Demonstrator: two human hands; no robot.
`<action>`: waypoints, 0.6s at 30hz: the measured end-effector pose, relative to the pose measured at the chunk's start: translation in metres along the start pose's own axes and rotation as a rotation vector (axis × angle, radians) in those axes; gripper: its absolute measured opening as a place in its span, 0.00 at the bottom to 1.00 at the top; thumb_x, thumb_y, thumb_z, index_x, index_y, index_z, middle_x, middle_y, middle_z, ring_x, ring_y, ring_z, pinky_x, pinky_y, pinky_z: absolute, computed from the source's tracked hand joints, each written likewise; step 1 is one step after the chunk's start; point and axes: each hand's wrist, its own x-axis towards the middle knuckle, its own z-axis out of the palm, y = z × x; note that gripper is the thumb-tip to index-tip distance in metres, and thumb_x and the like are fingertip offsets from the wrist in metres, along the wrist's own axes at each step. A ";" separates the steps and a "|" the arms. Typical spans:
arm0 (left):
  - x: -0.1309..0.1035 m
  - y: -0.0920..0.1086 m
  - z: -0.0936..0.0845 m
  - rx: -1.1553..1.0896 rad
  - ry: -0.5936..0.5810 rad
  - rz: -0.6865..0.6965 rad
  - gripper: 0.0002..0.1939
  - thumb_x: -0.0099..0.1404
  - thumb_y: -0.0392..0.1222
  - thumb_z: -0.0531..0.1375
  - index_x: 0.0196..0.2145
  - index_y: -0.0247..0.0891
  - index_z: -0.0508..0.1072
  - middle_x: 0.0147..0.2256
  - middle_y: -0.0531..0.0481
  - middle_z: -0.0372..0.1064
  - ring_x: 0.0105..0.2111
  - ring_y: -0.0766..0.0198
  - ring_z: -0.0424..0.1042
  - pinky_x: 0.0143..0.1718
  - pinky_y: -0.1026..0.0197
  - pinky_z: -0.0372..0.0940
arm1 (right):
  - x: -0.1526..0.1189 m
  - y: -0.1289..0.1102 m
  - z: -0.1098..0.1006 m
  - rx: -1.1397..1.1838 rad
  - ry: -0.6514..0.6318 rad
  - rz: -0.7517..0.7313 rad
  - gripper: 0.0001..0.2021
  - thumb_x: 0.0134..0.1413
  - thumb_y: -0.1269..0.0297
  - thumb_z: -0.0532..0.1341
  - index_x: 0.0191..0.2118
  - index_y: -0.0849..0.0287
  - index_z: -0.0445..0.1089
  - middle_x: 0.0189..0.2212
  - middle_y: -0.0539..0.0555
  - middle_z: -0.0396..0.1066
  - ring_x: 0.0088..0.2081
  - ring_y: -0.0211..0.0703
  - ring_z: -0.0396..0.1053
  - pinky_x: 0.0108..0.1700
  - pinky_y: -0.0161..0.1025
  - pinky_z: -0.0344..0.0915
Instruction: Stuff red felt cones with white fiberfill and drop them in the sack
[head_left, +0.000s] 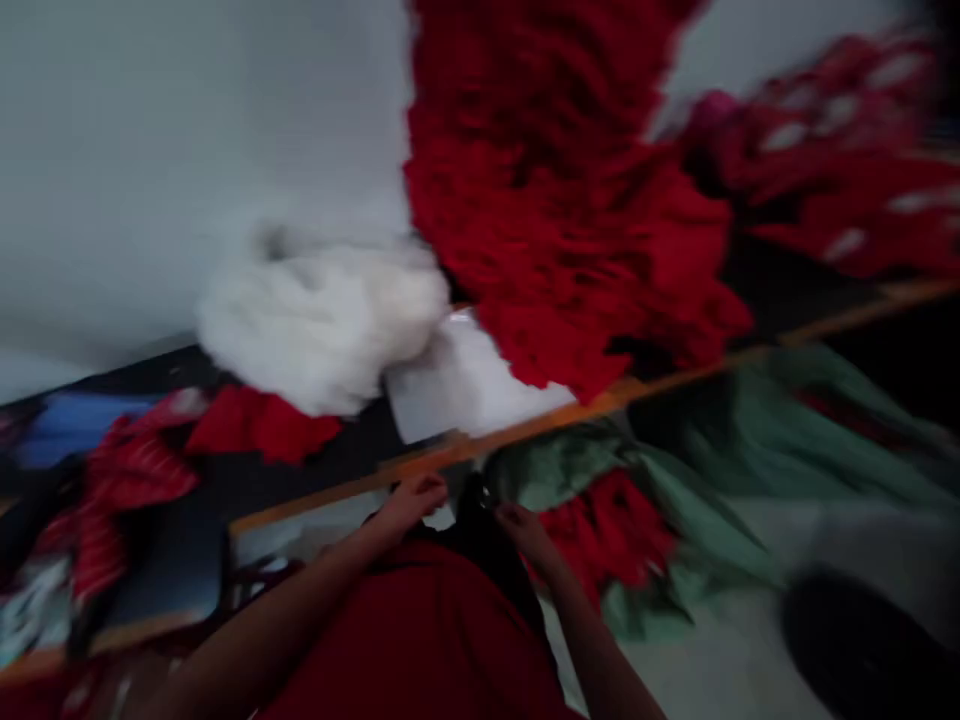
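Observation:
Close to my waist, my left hand (414, 502) is held over the table's front edge with its fingers bent; blur hides whether they hold anything. My right hand (523, 525) is at the other side of a black piece of cloth or clothing (476, 520), fingertips pressed together at a small shiny spot there. What they pinch cannot be made out. Just beyond the hands, a white sheet or flat packet (442, 395) lies on the dark tabletop (330, 465). A large heap of red ruffled fabric (555, 220) partly covers it.
White fluffy material (322, 320) is piled against the wall, with red cloth pieces (259, 425) in front. Patterned red fabric (847, 190) sits far right. Below the table edge, a green sack (675, 490) holds red pieces (615, 530). A dark round object (862, 640) stands lower right.

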 end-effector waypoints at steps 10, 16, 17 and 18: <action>-0.049 -0.047 -0.184 0.235 0.761 0.442 0.07 0.56 0.38 0.55 0.34 0.39 0.68 0.32 0.47 0.67 0.33 0.60 0.66 0.38 0.55 0.61 | 0.032 -0.098 0.213 -0.615 -0.691 -0.237 0.12 0.46 0.63 0.57 0.39 0.57 0.69 0.38 0.55 0.69 0.35 0.43 0.68 0.42 0.44 0.66; -0.031 -0.028 -0.212 0.221 0.754 0.586 0.06 0.57 0.37 0.53 0.34 0.42 0.67 0.37 0.46 0.61 0.39 0.57 0.63 0.44 0.52 0.58 | 0.033 -0.071 0.304 -0.845 -0.179 -0.652 0.22 0.44 0.69 0.58 0.49 0.61 0.64 0.55 0.65 0.51 0.56 0.59 0.50 0.54 0.54 0.51; -0.028 -0.022 -0.214 0.211 0.743 0.603 0.07 0.58 0.38 0.52 0.34 0.42 0.67 0.37 0.46 0.60 0.39 0.57 0.62 0.44 0.51 0.58 | 0.040 -0.064 0.309 -0.832 -0.120 -0.636 0.23 0.44 0.70 0.58 0.50 0.62 0.63 0.56 0.65 0.49 0.57 0.60 0.48 0.55 0.55 0.49; -0.026 -0.017 -0.216 0.208 0.733 0.619 0.07 0.58 0.38 0.52 0.34 0.42 0.68 0.38 0.46 0.60 0.40 0.57 0.62 0.45 0.50 0.58 | 0.048 -0.060 0.311 -0.790 -0.102 -0.595 0.21 0.43 0.70 0.58 0.48 0.62 0.64 0.55 0.66 0.51 0.56 0.60 0.49 0.54 0.54 0.50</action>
